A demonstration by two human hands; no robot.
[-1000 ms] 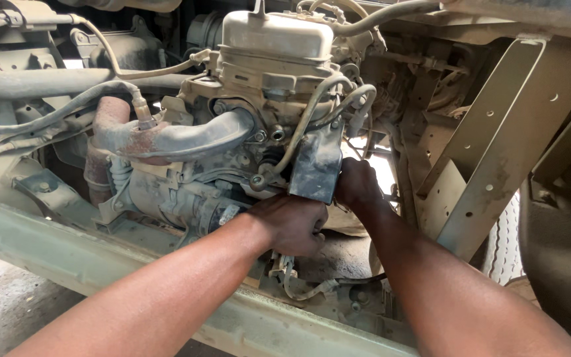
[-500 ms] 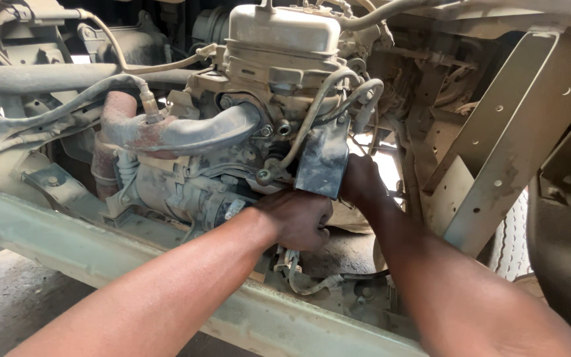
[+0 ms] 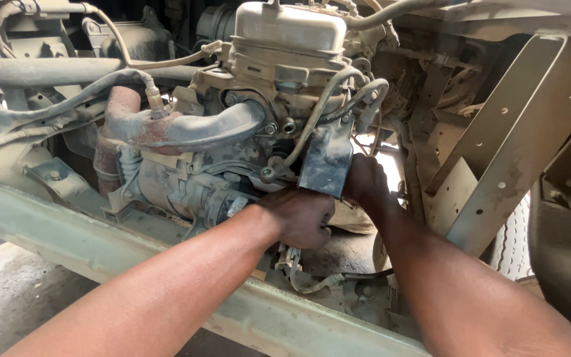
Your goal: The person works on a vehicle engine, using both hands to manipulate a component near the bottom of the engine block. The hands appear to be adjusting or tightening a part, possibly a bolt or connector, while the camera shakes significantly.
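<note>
Deep under a dusty engine (image 3: 232,152), left hand (image 3: 302,215) curled shut just below a dark metal bracket (image 3: 326,158), right hand (image 3: 363,182) pressed behind its edge, fingers hidden, grip impossible to tell. Likely stiff, heavy, grimy; best gripped by both side edges.

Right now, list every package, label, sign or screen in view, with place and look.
None in view: only a dusty engine, with the left hand and right hand under a dark bracket.
</note>
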